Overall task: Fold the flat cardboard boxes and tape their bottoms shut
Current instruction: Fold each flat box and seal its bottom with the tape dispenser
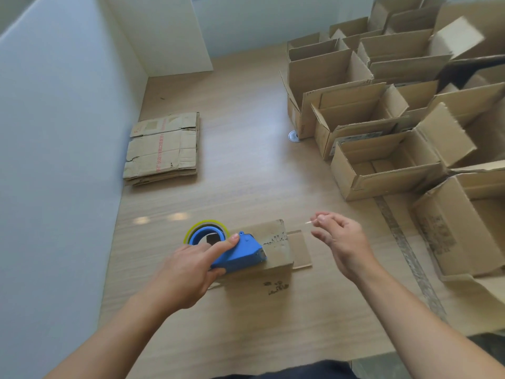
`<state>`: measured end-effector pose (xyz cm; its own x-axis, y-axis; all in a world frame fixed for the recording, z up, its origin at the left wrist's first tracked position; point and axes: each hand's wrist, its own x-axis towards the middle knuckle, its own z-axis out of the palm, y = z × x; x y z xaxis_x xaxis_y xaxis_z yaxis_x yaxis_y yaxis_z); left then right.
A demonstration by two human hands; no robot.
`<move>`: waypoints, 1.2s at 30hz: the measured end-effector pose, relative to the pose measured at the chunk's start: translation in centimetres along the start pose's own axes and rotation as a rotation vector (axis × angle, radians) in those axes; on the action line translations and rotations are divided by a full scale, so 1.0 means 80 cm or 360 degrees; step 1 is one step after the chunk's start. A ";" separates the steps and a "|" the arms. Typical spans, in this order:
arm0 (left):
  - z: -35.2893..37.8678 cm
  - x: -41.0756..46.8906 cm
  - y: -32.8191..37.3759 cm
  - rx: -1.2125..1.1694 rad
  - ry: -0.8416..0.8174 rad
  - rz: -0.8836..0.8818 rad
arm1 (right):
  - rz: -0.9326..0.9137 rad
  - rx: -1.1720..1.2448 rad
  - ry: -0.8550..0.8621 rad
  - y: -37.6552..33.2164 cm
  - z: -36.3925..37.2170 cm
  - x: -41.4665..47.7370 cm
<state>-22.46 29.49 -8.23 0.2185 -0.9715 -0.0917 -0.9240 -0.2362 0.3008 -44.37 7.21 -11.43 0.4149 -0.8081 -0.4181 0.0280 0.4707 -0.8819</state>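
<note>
Gripping the blue plastic dispenser [240, 255] is left hand [188, 274]; right hand [341, 242] pinches clear tape [308, 222].

Left wall [54, 132]: plain, pale blue-grey, meeting the floor in a straight line. At the far corner a cream-white panel [169, 31] stands forward of it, its lower edge on the floor. Far wall [246, 20]: pale, whitish, evenly lit. Floor [240, 160]: light wood-grain boards, slightly glossy, with two soft bright reflections [164, 218] near the left wall. A small round white fitting [293, 136] sits on the floor – its kind cannot be told. A grey speckled strip [410, 255] runs diagonally across the boards at right. At the lower right the wood ends at a darker grey surface [489, 343]. Lighting is diffuse – no hard shadows.
</note>
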 end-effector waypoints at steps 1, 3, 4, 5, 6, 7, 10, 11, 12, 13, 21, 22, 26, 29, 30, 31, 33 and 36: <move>-0.001 0.003 0.002 0.0019 -0.0005 0.0000 | 0.0096 0.0029 0.0009 -0.001 -0.005 0.000; -0.004 0.007 0.006 0.0019 -0.0020 -0.0046 | 0.0257 0.0009 -0.0033 0.006 -0.003 -0.002; -0.005 0.007 0.006 0.0002 -0.0018 -0.0055 | 0.0306 0.0002 -0.0050 0.011 0.000 -0.004; -0.006 0.008 0.007 0.0004 -0.0017 -0.0048 | 0.0334 0.0001 -0.0046 0.014 0.005 -0.006; -0.008 0.007 0.006 0.0017 -0.0033 -0.0044 | 0.0346 -0.0012 -0.0020 0.018 0.008 -0.006; -0.007 0.007 0.004 0.0032 -0.0067 -0.0051 | 0.0351 -0.0043 0.0017 0.022 0.010 -0.006; -0.008 0.009 0.006 0.0049 -0.0103 -0.0061 | 0.0364 -0.0210 0.0117 0.032 0.015 0.000; -0.007 0.009 0.006 0.0040 -0.0109 -0.0075 | 0.0360 -0.0274 0.0139 0.037 0.016 0.003; -0.007 0.009 0.007 0.0026 -0.0113 -0.0082 | 0.0358 -0.0327 0.0158 0.041 0.018 0.005; -0.008 0.008 0.008 0.0026 -0.0113 -0.0081 | 0.0361 -0.0370 0.0172 0.045 0.019 0.007; -0.014 0.010 0.015 0.0117 -0.0138 -0.0152 | 0.0547 -0.0625 0.0167 0.069 0.045 0.010; -0.014 0.010 0.014 0.0128 -0.0147 -0.0157 | 0.0592 -0.0640 0.0157 0.069 0.045 0.009; -0.013 0.008 0.014 0.0135 -0.0147 -0.0131 | 0.0495 -0.0858 0.0137 0.063 0.034 0.007; -0.013 0.010 0.014 0.0168 -0.0145 -0.0122 | 0.0007 -0.1248 0.0026 0.050 0.037 0.001; -0.014 0.010 0.014 0.0164 -0.0147 -0.0125 | -0.0035 -0.1223 -0.0035 0.046 0.041 -0.002; -0.014 0.010 0.014 0.0156 -0.0135 -0.0126 | -0.0026 -0.1168 -0.0080 0.044 0.046 -0.005; -0.015 0.008 0.015 0.0123 -0.0117 -0.0110 | 0.0005 -0.1138 -0.0117 0.044 0.053 -0.006; -0.014 0.009 0.013 0.0140 -0.0071 -0.0013 | -0.0026 -0.1249 -0.0146 0.055 0.055 -0.001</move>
<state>-22.90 28.56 -6.93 0.2135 -0.9673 -0.1367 -0.9468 -0.2394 0.2153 -40.29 10.87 -14.33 0.4942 -0.7641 -0.4145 -0.6012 0.0440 -0.7979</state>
